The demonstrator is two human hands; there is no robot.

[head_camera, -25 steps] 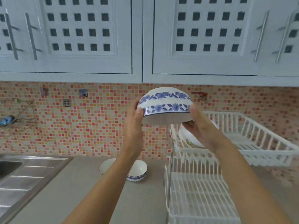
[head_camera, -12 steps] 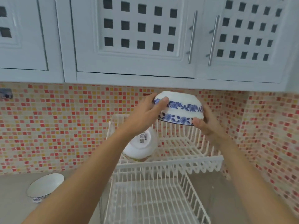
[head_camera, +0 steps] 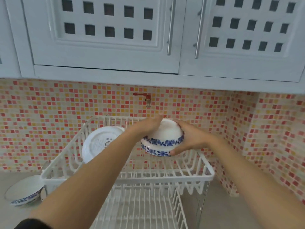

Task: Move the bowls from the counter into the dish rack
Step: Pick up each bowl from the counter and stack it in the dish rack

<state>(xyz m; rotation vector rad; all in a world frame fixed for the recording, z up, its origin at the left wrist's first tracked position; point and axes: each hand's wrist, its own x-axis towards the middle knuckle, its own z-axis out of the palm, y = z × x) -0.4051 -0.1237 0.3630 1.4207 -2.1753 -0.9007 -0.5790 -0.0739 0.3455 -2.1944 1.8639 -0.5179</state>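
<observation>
We hold the inverted bowl (head_camera: 162,139) over the dish rack (head_camera: 204,176), left hand (head_camera: 146,127) and right hand (head_camera: 191,139) closed on opposite sides. Glazed ceramic looks slick and breakable, so we'd grip the rim.

bowl (head_camera: 162,139): glossy white ceramic, blue floral bands | dish rack (head_camera: 165,176): smooth white coated wire | backsplash (head_camera: 49,113): small mosaic tiles | tabletop (head_camera: 231,212): matt grey | cabinet handles (head_camera: 170,27): brushed metal

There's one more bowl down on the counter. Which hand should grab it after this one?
Probably the left hand. The last bowl on the counter sits at the left, beside the dish rack. The right hand is on the far side of the held bowl, so it would have to cross over.
</observation>
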